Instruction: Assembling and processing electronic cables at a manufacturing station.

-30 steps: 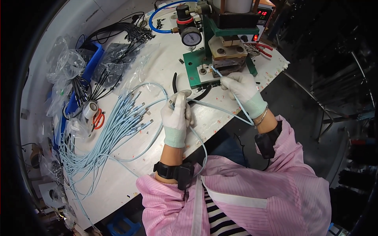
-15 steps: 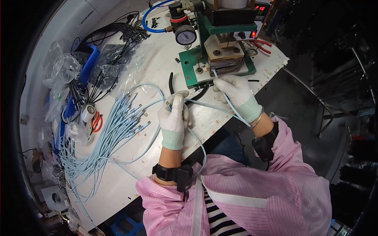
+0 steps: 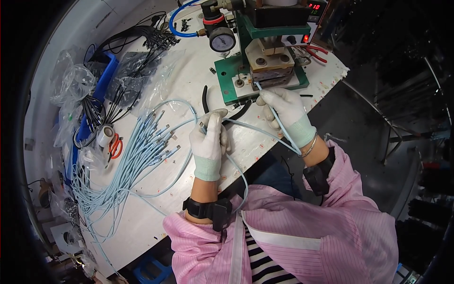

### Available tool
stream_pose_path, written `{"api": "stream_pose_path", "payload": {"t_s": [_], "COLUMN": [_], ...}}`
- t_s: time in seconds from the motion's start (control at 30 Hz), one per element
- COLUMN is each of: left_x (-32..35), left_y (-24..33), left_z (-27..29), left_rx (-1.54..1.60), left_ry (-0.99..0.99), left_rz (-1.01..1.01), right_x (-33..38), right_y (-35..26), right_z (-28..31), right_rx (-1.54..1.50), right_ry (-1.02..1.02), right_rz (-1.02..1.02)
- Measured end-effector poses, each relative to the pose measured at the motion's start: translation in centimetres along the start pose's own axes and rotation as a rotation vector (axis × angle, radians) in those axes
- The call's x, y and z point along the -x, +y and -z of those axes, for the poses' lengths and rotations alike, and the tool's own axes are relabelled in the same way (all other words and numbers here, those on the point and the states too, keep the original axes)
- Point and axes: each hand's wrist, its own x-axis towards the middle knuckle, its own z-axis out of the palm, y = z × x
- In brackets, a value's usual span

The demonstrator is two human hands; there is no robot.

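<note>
My right hand (image 3: 286, 110), in a white glove with a mint cuff, pinches a light blue cable (image 3: 282, 128). That cable's end sits at the front of the metal block (image 3: 272, 75) on a green bench press (image 3: 230, 94). My left hand (image 3: 208, 137), gloved the same way, is closed around a light blue cable whose small connector (image 3: 203, 127) shows at the fingers. Cable also runs between the two hands and loops below the left one. Dark curved handles (image 3: 205, 98), seemingly of a hand tool, lie beside the press, partly hidden by my left hand.
A bundle of light blue cables (image 3: 130, 163) with metal plugs spreads over the white table (image 3: 142, 232). Orange-handled scissors (image 3: 115, 146), a white roll (image 3: 105, 136), a blue tray (image 3: 99, 90) and clear bags lie left. A pressure gauge (image 3: 222, 39) and red-handled pliers (image 3: 316, 53) are farther back.
My right hand has shifted slightly to the right, its pinched cable moving with it. My left hand stays in place.
</note>
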Motion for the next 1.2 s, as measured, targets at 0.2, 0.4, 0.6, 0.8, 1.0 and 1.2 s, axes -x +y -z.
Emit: {"api": "stream_pose_path", "payload": {"t_s": [0.2,0.4,0.6,0.8,1.0,1.2], "left_x": [0.2,0.2,0.6,6.4,13.3,14.5], "left_y": [0.2,0.2,0.2,0.0,-5.5,-7.4], "left_z": [-0.1,-0.2,0.0,0.8,3.1,3.3], "left_rx": [-0.014,-0.024,-0.003,-0.270,-0.868,-1.028], "left_ry": [0.011,0.025,0.003,0.147,0.177,0.086], "left_rz": [0.004,0.011,0.009,-0.194,-0.627,-0.612], "right_x": [-0.1,-0.7,-0.3,4.8,10.6,11.1], "right_y": [0.1,0.7,0.5,0.3,7.1,9.5], "right_z": [-0.2,-0.2,-0.4,-0.6,0.1,-0.9], "right_rx": [-0.002,-0.028,0.020,0.399,0.665,0.631], "right_ry": [0.019,-0.010,0.028,-0.132,-0.444,-0.537], "right_rz": [0.006,0.060,0.028,0.050,0.051,-0.238]}}
